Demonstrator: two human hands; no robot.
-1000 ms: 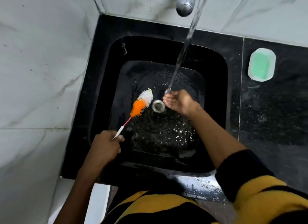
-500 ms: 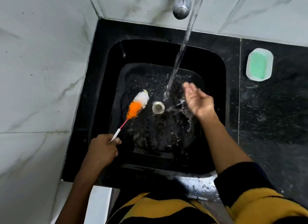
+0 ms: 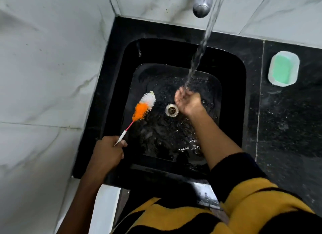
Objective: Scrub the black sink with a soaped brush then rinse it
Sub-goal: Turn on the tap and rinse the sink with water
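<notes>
The black sink (image 3: 233,98) sits in a dark stone counter (image 3: 287,120) in the corner of marble-tiled walls (image 3: 43,68), its wet floor glistening around the metal drain (image 3: 172,110) while water (image 3: 200,52) streams down from the tap (image 3: 201,4). The right hand (image 3: 188,103), fingers curled into a cup and holding nothing, is under the stream just beside the drain; the left hand (image 3: 108,153) grips the handle of the orange-and-white brush (image 3: 143,107), its bristles over the sink's left side, and a green soap in a white dish (image 3: 283,69) rests on the counter to the right
</notes>
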